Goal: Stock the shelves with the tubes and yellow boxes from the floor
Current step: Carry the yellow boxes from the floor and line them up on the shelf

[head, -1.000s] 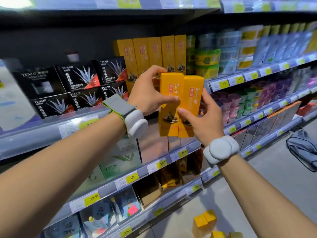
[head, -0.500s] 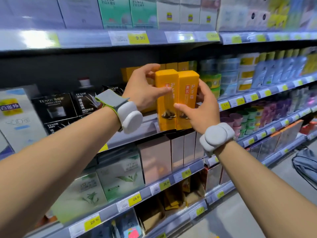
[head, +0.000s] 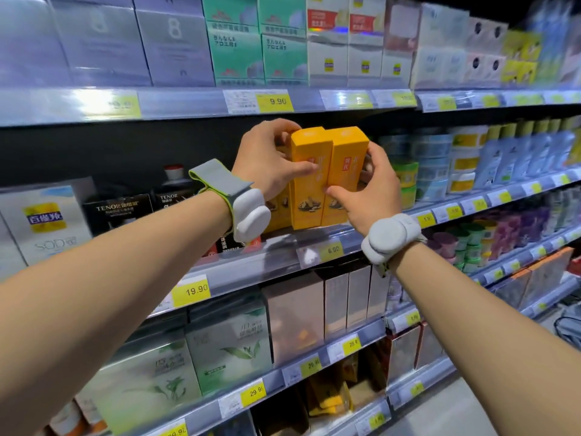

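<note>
Two tall yellow boxes stand side by side at the front of the middle shelf (head: 283, 256). My left hand (head: 270, 162) grips the left yellow box (head: 309, 196), fingers curled over its top and thumb across its front. My right hand (head: 371, 190) grips the right yellow box (head: 345, 155) from its right side, thumb on the lower front. The boxes' bottoms sit at the shelf's front edge. More yellow boxes (head: 278, 209) of the same kind stand behind my left hand, mostly hidden.
Black TENOR boxes (head: 122, 209) stand left of the yellow ones; round jars (head: 434, 165) stand to the right. The shelf above (head: 188, 103) hangs close over the boxes' tops. Green tea boxes (head: 229, 347) fill a lower shelf. A grey bag (head: 570, 328) lies on the floor, right.
Both hands have carried the two yellow boxes up and forward from in front of the shelves onto the front of the middle shelf. My view has tilted upward; the floor boxes are out of sight.
</note>
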A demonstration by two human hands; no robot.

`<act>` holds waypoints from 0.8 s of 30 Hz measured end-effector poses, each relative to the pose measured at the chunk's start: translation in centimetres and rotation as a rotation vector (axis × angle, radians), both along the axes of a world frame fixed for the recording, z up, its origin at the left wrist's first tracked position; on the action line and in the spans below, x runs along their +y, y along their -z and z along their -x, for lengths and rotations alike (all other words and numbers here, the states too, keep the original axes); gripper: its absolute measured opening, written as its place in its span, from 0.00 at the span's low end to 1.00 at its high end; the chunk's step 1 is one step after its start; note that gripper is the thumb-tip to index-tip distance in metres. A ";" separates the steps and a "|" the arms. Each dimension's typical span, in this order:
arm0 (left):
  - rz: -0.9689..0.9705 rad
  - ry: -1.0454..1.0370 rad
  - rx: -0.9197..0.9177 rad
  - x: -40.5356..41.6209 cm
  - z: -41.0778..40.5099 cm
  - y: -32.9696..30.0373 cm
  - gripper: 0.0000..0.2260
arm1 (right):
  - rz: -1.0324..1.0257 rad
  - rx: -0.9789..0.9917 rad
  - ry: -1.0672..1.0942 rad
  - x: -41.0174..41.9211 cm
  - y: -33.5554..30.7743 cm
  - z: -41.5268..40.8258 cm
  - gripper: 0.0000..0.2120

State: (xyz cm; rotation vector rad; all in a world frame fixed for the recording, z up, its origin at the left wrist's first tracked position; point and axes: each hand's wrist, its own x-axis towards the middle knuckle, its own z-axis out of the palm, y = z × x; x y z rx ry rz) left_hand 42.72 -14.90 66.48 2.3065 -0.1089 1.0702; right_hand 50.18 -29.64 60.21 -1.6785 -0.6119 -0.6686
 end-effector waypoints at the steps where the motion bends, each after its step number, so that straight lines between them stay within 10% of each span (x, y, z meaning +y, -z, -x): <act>1: -0.031 -0.024 -0.007 0.4 -0.1 0.1 0.25 | -0.002 -0.003 -0.001 0.3 0.0 -0.2 0.36; 24: -0.388 -0.414 0.146 4.6 -1.4 0.8 0.30 | 0.102 0.042 -0.123 4.3 0.7 -3.1 0.36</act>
